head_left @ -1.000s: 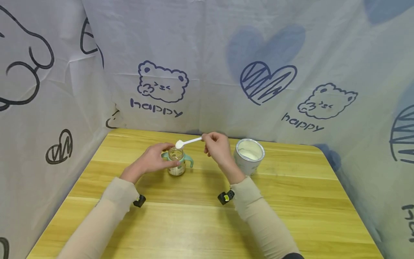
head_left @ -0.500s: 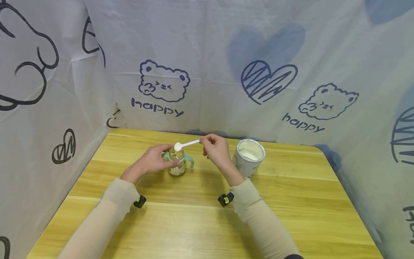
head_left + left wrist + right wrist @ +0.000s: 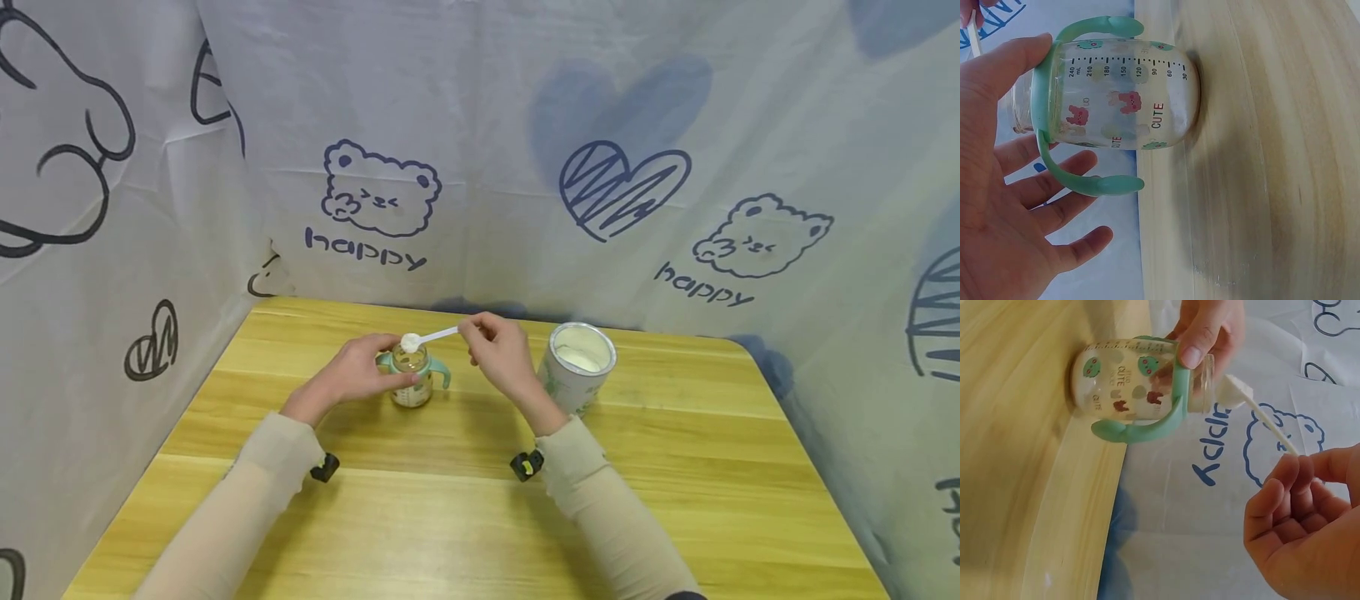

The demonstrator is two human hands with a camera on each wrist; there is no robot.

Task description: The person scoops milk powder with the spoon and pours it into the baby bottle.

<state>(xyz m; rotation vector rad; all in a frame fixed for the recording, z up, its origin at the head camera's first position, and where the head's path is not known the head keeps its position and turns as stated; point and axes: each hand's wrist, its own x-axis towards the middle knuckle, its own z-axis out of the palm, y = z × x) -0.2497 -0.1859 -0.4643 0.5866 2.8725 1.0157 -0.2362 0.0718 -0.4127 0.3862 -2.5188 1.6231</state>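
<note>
Looking down from the head view, I see my left hand (image 3: 352, 375) wrapped about the baby bottle (image 3: 411, 377), thumb on one side and fingers on the other, just under its green handle collar. I judge that grip is there to keep the bottle upright on the bench (image 3: 480, 517) and stop it sliding while powder comes in from above. The bottle stands open, no lid or teat on it, and the left wrist view (image 3: 1116, 94) shows its clear wall with measuring marks and nothing much inside as far as I can tell.

My right hand (image 3: 498, 354) pinches the far end of the white scoop (image 3: 423, 338) between thumb and fingertips, the other fingers loosely curled. The scoop's bowl, heaped with white powder, hangs right over the bottle's mouth; in the right wrist view the bowl (image 3: 1234, 392) sits just beside the glass rim, not yet tipped. Holding the handle at its very tip keeps my fingers away from the narrow opening, I think.

The powder tin (image 3: 576, 367) stands open to the right of the bottle, beyond my right hand, near enough for a short reach back. Behind the bottle hangs a printed cloth backdrop (image 3: 480, 167) with bears and hearts.
</note>
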